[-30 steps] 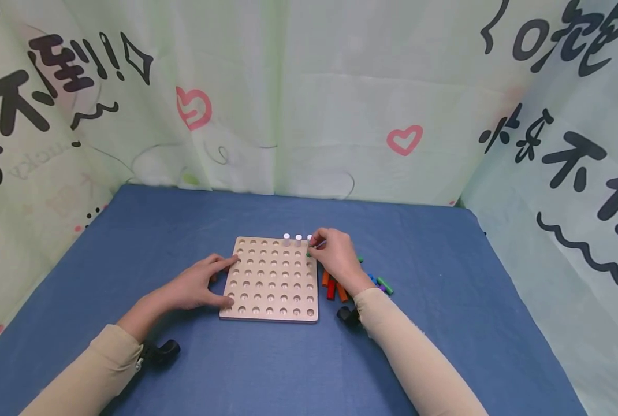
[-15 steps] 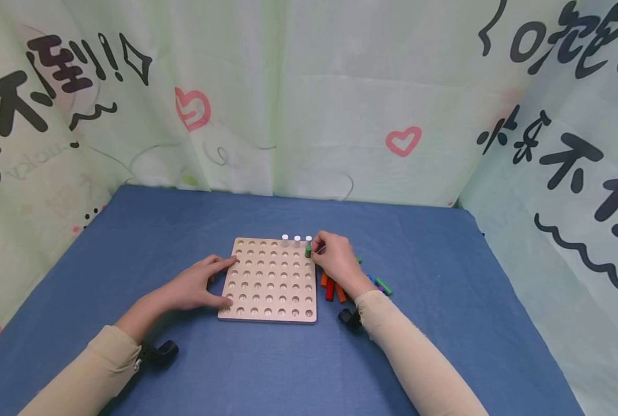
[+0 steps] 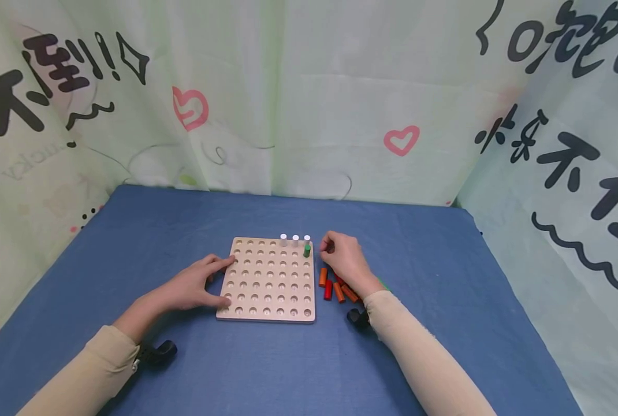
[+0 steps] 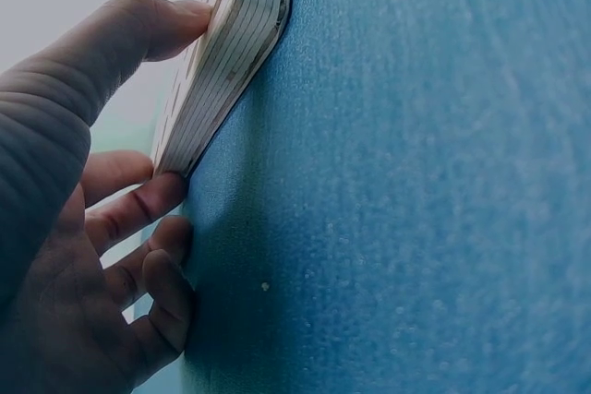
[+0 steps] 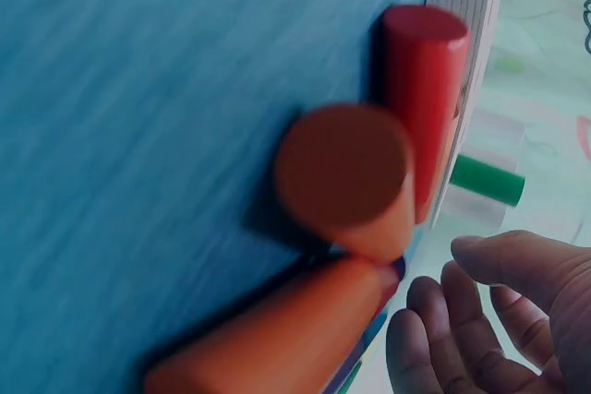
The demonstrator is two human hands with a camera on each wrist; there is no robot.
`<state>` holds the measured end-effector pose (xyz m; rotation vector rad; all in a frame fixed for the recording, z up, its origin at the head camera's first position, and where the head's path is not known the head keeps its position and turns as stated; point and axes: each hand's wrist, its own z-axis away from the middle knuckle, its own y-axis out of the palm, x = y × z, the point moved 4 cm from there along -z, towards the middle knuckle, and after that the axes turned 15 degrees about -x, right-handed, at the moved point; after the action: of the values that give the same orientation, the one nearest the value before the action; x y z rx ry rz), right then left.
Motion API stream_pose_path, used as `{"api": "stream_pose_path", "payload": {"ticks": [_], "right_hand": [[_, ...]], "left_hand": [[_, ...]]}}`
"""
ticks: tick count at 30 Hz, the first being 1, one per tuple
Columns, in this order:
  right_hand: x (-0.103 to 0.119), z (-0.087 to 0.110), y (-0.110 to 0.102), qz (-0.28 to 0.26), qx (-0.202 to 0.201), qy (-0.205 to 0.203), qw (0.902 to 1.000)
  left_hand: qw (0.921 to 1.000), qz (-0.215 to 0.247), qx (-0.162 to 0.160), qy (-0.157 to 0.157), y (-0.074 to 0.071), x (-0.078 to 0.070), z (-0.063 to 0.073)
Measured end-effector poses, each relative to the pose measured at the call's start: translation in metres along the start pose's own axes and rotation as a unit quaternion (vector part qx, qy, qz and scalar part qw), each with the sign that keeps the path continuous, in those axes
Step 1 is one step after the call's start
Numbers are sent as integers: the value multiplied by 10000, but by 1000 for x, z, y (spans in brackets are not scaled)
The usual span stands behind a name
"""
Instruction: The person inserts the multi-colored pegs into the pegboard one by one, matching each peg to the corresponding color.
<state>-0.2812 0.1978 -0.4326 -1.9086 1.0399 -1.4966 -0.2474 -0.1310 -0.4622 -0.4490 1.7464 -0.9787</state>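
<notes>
A wooden pegboard [image 3: 264, 316] with rows of round holes lies on the blue cloth. My left hand [image 3: 194, 286] rests against its left side, thumb and forefinger spread wide; the left wrist view has the thumb [image 4: 166, 27] on the near edge. Three white pegs [image 3: 296, 240] stand at the back right of the board. One green peg [image 3: 306, 251] stands upright in front of the rightmost white one. Just right of the board, my right hand [image 3: 346, 259] is clear of the green peg. Its fingers are loosely curled with nothing between them in the right wrist view.
Loose orange pegs [image 3: 338, 292] and red pegs [image 3: 328, 290] lie right of the board, some partly under the right hand and forearm. A green peg end [image 3: 384, 285] shows beside the right sleeve. Printed curtains [image 3: 298, 115] enclose the table's back and sides.
The green peg has been stood up in its hole and let go. My right hand has drawn back to the right, over the loose pegs. My left hand stays on the board.
</notes>
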Motion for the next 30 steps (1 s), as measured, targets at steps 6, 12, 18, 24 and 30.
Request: {"api": "stream_pose_path", "payload": {"ticks": [6, 12, 18, 24, 30], "right_hand": [[-7, -1, -6, 85, -4, 32, 10000], [-19, -1, -13, 316, 17, 143, 9994], [-32, 0, -16, 425, 251, 290, 9984], [-39, 3, -21, 515, 437, 421, 9968], [-44, 5, -26, 689, 470, 469, 9954]], "left_hand": [[10000, -22, 1, -35, 0, 1, 0], [10000, -40, 37, -31, 0, 0, 0], [10000, -18, 48, -40, 0, 0, 0], [10000, -21, 37, -28, 0, 1, 0], [10000, -19, 40, -30, 1, 3, 0]]}}
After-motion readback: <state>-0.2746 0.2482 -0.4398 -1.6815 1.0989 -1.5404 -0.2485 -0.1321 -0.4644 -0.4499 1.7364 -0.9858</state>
